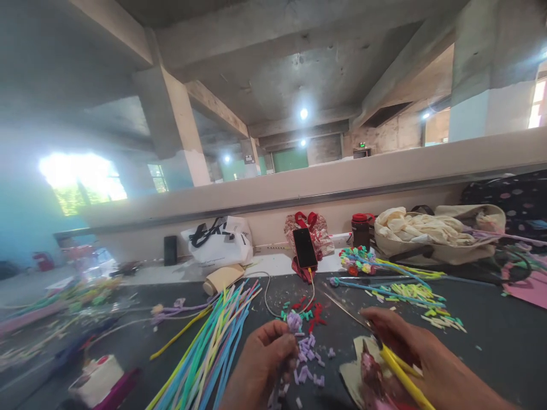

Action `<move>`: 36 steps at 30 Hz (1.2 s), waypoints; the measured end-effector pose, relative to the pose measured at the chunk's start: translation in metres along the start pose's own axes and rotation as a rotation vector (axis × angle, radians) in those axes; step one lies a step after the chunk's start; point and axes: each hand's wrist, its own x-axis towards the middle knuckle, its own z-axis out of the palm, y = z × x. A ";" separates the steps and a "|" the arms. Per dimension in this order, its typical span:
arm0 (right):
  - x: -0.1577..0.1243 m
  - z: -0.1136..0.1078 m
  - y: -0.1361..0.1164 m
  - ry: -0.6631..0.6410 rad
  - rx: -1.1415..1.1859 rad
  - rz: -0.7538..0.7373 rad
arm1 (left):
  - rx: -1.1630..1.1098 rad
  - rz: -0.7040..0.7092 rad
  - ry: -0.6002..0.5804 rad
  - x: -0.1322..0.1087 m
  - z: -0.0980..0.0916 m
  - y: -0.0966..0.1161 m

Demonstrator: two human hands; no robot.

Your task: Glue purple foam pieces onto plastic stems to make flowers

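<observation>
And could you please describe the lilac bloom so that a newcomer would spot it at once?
On the dark tabletop, find the long fan of pastel strips, then move right to the left hand. The lilac bloom is pinched there; unlike the loose lilac pieces scattered below it in the picture, it is one rounded, ruffled cluster.

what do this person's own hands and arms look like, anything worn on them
The left hand and right hand are both bare, without gloves. No sleeve shows on either visible wrist, and I can't make out any jewellery.
</observation>
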 end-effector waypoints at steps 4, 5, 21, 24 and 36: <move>-0.001 0.007 0.001 0.032 0.086 -0.011 | -0.044 0.048 -0.026 -0.011 0.017 0.013; -0.001 0.008 0.001 0.038 0.104 -0.018 | -0.032 0.050 -0.035 -0.013 0.022 0.015; 0.004 0.020 0.018 0.089 -0.002 -0.097 | -0.095 -0.002 -0.106 0.011 0.023 -0.021; 0.003 0.022 0.022 0.050 -0.111 -0.167 | -0.142 -0.015 -0.159 0.011 0.024 -0.026; 0.005 0.023 0.037 0.031 -0.454 -0.410 | -0.245 0.032 -0.255 0.003 0.029 -0.024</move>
